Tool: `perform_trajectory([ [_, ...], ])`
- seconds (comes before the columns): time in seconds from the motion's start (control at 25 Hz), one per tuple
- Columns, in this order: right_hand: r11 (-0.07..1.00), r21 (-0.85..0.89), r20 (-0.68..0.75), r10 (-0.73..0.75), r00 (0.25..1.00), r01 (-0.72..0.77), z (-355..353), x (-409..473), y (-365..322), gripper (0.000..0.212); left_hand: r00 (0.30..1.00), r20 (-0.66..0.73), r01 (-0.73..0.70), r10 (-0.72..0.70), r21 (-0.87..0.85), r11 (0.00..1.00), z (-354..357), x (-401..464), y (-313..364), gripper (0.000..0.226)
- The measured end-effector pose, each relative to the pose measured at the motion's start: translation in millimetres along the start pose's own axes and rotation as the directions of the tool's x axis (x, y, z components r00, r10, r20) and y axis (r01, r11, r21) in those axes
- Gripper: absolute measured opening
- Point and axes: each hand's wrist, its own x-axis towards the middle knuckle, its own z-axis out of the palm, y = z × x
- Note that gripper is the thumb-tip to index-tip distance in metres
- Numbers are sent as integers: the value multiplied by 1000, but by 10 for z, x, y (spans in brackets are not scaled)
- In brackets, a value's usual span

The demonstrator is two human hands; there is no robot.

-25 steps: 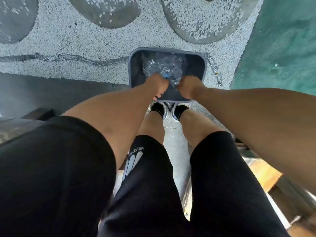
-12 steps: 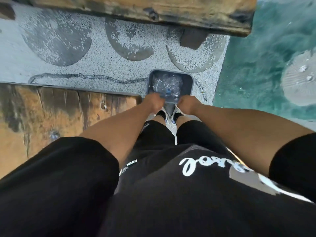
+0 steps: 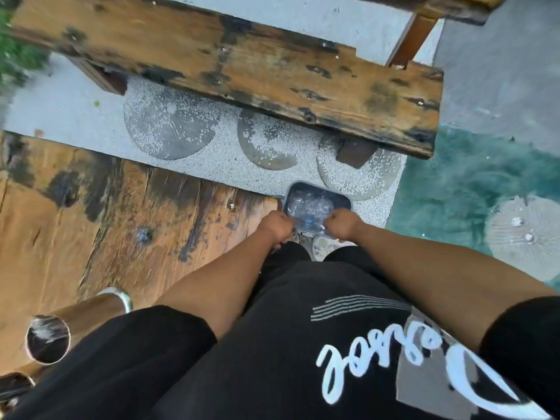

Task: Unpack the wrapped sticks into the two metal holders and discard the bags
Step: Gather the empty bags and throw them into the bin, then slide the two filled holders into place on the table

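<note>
A grey bin (image 3: pixel 345 199) stands on the pebbled floor by my feet, with crumpled clear bags (image 3: pixel 307 205) inside. My left hand (image 3: pixel 275 223) and my right hand (image 3: pixel 344 223) are both fisted over the bin's near rim. Between them stretches a clear bag with a blue patch (image 3: pixel 309 222), which they seem to grip. One metal holder (image 3: pixel 91 310) stands on the wooden table (image 3: pixel 106 222) at lower left, its dark mouth blurred. The rim of a second holder (image 3: pixel 15 384) peeks in at the bottom left edge.
A weathered wooden bench (image 3: pixel 242 65) crosses the top of the view beyond the bin. Round stone insets (image 3: pixel 169 128) sit in the floor. A teal floor area (image 3: pixel 460 189) lies to the right. My shoes (image 3: pixel 321 245) are just behind the bin.
The view has risen and pulled back, so the bin looks smaller and the table, bench and holders have come into sight. Both hands stay fisted over the bin's near rim.
</note>
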Motion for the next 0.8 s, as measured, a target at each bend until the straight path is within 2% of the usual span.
perform_trajectory([
  [0.08, 1000, -10, -9, -16, 1000, 15, -74, -85, -56, 26, 998, -44, 30, -36, -119, 992, -50, -124, -71, 19],
  [0.24, 960, -242, 19, -143, 990, 143, -221, -105, -152, 30, 987, -126, 64, -95, -230, 971, -64, -448, -176, 22],
  [0.4, 924, -300, 51, -231, 972, 235, -301, -201, -360, 14, 969, -198, 68, -147, -356, 932, -54, -722, -325, 15],
  [0.64, 796, -502, 261, -233, 937, 338, 30, -307, -710, 26, 933, -285, 76, -220, -442, 894, -45, -1076, -795, 20],
  [0.8, 706, -568, 292, -309, 905, 424, 412, -532, -1038, 34, 913, -312, 56, -264, -544, 837, -42, -1243, -1270, 25],
])
